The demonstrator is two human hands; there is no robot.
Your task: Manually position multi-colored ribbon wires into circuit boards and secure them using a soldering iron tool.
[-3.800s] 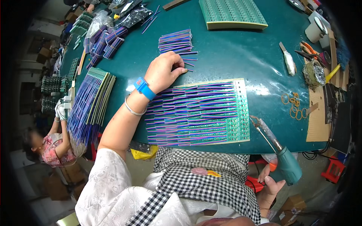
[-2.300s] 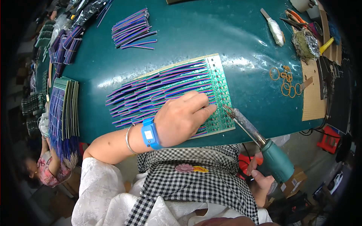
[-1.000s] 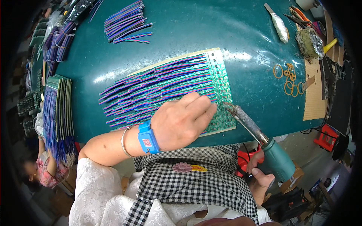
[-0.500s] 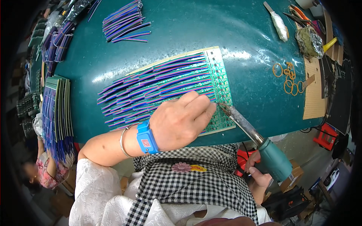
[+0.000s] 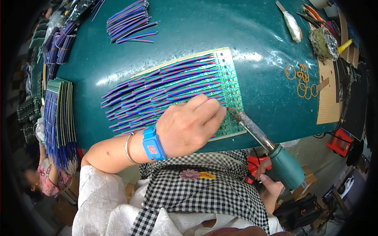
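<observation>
While the right hand [image 5: 270,183] grips one green-handled soldering iron [image 5: 281,159], tip over one wired circuit-board panel [image 5: 227,84] on the worktop [image 5: 189,27], the left hand [image 5: 191,125] pinches closed at that panel, its hold hidden, one loose wire pile [image 5: 128,21] beyond.

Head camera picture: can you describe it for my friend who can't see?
A person's right hand holds a soldering iron, its tip over a circuit board with rows of coloured wires. The left hand is close to the tip; more wires lie farther back on the green table.
</observation>
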